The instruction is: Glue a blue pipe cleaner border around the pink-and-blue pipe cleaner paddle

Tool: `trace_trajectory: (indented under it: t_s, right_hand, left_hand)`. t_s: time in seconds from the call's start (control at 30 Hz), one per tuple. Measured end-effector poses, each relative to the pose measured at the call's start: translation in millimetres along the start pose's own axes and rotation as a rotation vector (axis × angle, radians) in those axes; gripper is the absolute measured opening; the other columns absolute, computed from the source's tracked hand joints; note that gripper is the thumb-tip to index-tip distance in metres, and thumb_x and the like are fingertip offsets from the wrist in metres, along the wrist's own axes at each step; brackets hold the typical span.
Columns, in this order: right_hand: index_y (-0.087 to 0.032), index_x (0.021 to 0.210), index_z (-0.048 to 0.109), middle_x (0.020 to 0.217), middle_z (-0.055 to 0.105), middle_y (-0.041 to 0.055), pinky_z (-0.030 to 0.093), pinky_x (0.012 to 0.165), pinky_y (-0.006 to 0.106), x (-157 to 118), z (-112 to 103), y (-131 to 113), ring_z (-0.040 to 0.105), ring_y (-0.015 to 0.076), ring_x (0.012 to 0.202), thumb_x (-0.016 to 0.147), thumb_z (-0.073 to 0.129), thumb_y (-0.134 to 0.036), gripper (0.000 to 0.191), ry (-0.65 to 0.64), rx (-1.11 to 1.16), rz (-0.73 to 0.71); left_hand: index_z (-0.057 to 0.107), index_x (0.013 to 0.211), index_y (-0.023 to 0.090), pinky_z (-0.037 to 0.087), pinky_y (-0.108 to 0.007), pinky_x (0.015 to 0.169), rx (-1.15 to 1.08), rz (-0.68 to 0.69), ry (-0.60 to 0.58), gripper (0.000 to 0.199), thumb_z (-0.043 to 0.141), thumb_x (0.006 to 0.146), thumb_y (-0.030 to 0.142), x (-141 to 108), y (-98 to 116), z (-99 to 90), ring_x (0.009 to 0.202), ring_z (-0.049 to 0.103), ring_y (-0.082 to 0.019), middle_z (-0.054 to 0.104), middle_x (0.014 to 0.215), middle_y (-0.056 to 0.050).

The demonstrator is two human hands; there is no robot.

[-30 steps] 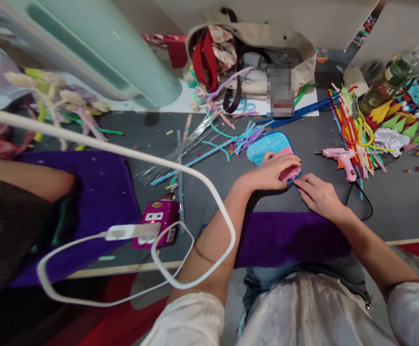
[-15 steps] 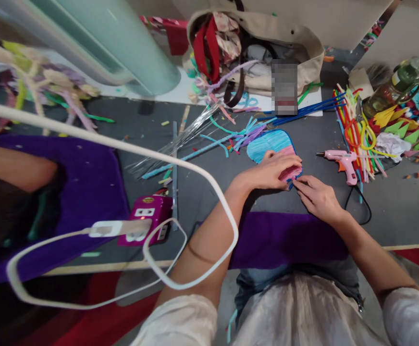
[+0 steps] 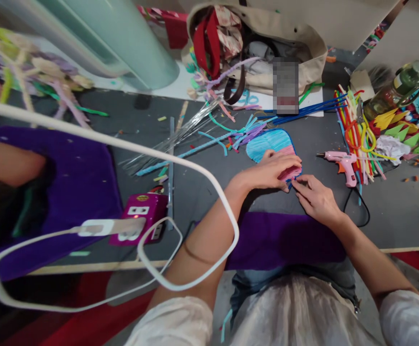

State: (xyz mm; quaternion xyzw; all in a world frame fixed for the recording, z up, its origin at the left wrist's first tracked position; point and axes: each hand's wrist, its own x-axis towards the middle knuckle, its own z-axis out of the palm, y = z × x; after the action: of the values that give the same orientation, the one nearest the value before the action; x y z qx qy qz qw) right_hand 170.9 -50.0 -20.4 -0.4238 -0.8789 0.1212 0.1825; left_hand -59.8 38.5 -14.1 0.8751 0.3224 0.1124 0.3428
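Note:
A flat rounded piece of light blue and pink pipe cleaners (image 3: 269, 142), edged in dark blue, lies on the grey table in front of me. My left hand (image 3: 276, 169) is curled over its pink part, with fingers and thumb closed on it. At the near right corner, my right hand (image 3: 316, 196) pinches the dark blue edging between thumb and forefinger. My left fingers cover much of the pink section. To the right of my hands lies a pink glue gun (image 3: 340, 157), nozzle pointing left. A folded purple cloth (image 3: 285, 240) is at the table edge below my wrists.
A white cable (image 3: 191, 166) loops across the view, above my left forearm. A magenta power strip (image 3: 161, 204) sits left. Loose pipe cleaners (image 3: 353, 129), a glass bottle (image 3: 393, 89) and a canvas bag (image 3: 314, 50) stand behind. Another person's bare limb (image 3: 11, 161) is at far left.
The view has shifted slightly, so things at the left appear a little further left. Both hands keep the same hold on the pipe-cleaner piece, with hardly any movement.

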Motion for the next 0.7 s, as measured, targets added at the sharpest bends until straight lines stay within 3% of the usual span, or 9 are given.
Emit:
trace_trajectory:
  t_s: [0.27,0.7]
  right_hand:
    - [-0.021,0.135,0.068,0.127,0.07,0.0153,0.062,0.092,0.038,0.5,-0.5,-0.3,0.068,0.026,0.117,0.101,0.051,-0.019,0.038,0.002,0.012,0.0]
    - [-0.02,0.137,0.068,0.13,0.071,0.0155,0.061,0.099,0.041,-0.9,1.7,1.1,0.068,0.0272,0.12,0.101,0.05,-0.019,0.04,0.013,-0.003,-0.005]
  left_hand:
    - [0.057,0.138,0.025,0.025,-0.053,0.113,0.003,-0.011,0.002,0.061,0.079,0.082,0.034,-0.4,2.1,-0.5,0.144,0.046,-0.036,0.055,0.156,-0.011]
    - [0.056,0.138,0.026,0.025,-0.051,0.114,-0.007,0.004,0.009,0.06,0.076,0.083,0.036,-1.2,2.0,-0.7,0.144,0.045,-0.035,0.055,0.155,-0.011]
